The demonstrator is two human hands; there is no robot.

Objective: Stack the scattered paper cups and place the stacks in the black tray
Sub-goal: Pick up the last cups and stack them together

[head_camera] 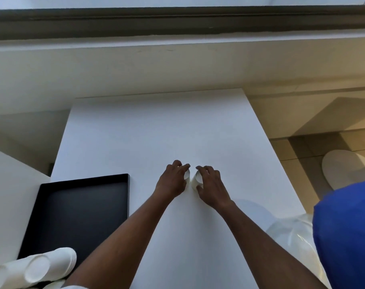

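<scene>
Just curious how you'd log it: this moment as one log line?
left hand: holds left cup | right hand: holds right cup | both on table | black tray: cup stacks at near corner

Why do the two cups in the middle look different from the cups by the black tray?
The middle cups stand on the table; the stacked cups lie on their sides. The middle cups are single, one in the left hand, one in the right hand; the stacked cups are nested. The middle cups sit away from the black tray; the stacked cups lie at its near corner. All are white.
</scene>
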